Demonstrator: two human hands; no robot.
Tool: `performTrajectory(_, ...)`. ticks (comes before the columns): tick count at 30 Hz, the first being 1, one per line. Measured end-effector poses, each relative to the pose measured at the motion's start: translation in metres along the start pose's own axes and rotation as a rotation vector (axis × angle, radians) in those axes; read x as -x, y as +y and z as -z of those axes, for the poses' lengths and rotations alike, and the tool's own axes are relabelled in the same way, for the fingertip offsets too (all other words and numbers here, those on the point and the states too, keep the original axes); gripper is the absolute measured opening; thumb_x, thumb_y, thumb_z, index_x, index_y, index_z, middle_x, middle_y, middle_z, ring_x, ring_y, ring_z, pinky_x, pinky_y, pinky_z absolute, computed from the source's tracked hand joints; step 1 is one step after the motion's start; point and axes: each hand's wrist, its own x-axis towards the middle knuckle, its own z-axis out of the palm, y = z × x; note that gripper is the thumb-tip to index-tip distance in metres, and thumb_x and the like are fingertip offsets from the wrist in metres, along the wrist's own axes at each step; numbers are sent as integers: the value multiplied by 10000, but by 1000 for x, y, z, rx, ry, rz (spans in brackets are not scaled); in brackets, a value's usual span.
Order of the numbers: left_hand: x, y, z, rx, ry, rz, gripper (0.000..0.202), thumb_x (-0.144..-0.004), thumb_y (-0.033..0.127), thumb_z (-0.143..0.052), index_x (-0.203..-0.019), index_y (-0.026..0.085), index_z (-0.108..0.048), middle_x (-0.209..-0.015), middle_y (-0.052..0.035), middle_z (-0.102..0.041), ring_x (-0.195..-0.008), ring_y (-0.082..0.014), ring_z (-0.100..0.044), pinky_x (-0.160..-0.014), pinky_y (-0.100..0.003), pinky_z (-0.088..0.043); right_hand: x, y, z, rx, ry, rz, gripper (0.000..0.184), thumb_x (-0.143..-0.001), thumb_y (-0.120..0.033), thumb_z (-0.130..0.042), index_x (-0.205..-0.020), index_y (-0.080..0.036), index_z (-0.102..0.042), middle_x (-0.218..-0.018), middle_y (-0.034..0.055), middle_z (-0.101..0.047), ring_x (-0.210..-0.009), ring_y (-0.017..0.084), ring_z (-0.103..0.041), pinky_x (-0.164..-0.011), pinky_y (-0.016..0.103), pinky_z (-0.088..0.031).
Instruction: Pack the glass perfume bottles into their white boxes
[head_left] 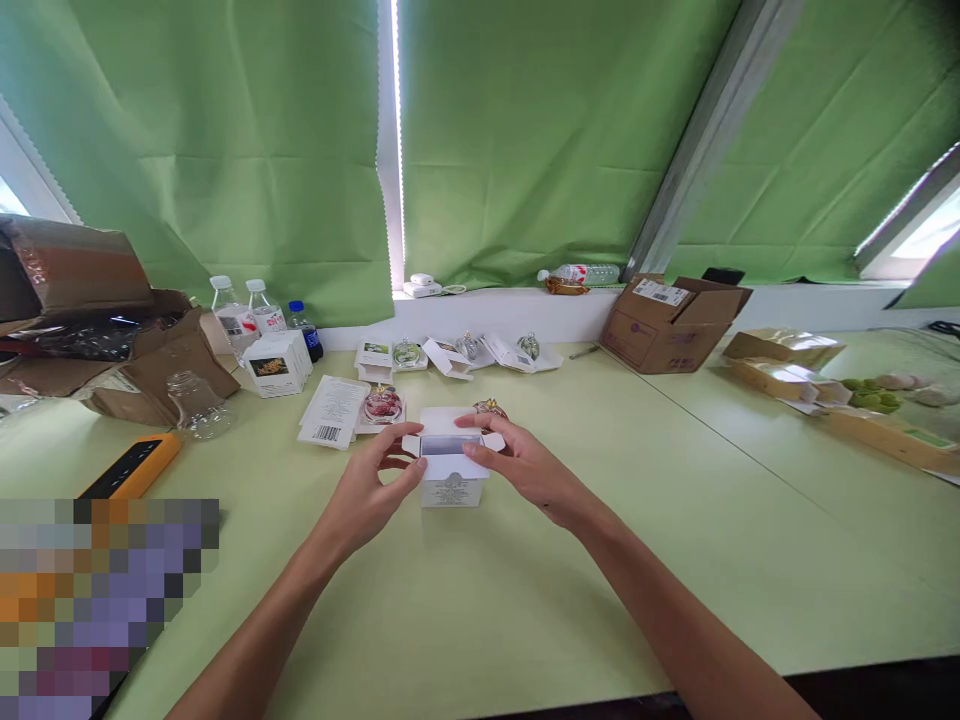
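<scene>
A small white carton (451, 492) with printed text on its front stands upright on the table, its top flaps spread out. Its inside looks grey, and I see nothing in it. My left hand (375, 475) grips the carton's left side, thumb at the front corner. On the other side my right hand (529, 470) holds the right edge, with its thumb by the opening. Just behind the right fingers sits a small glass ornament with a gold top (491, 407), partly hidden. A red glass ornament (383, 404) lies by a flat white printed card or box (332, 410).
Several glass ornaments with white boxes (448, 358) line the back. At left are a clear jar (199, 405), a white box (276, 363), bottles (304, 325), an orange-black object (135, 468) and an open cardboard box (142, 370). Another cardboard box (660, 325) stands back right.
</scene>
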Motion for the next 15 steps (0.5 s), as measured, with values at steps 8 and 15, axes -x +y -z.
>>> performTrajectory(8, 1, 3, -1, -4, 23, -23, 392, -883, 436, -501, -1226, 246, -525, -1140, -68, -597, -917, -189, -636, -847, -352, -527, 3, -5, 2, -45, -36, 5, 547, -773, -520, -642, -1274, -332, -524, -1249, 58, -542, -918, 236, -618, -793, 388, -504)
performTrajectory(15, 2, 0, -5, -5, -33, -11, 711, -763, 434, -677, -1373, 273, -349, -1157, -75, -618, -1044, -222, -599, -910, -393, -494, 4, -8, -1, -148, -70, 40, 585, -825, -499, -602, -1359, -341, -423, -1105, 48, -640, -981, 237, -620, -829, 387, -495)
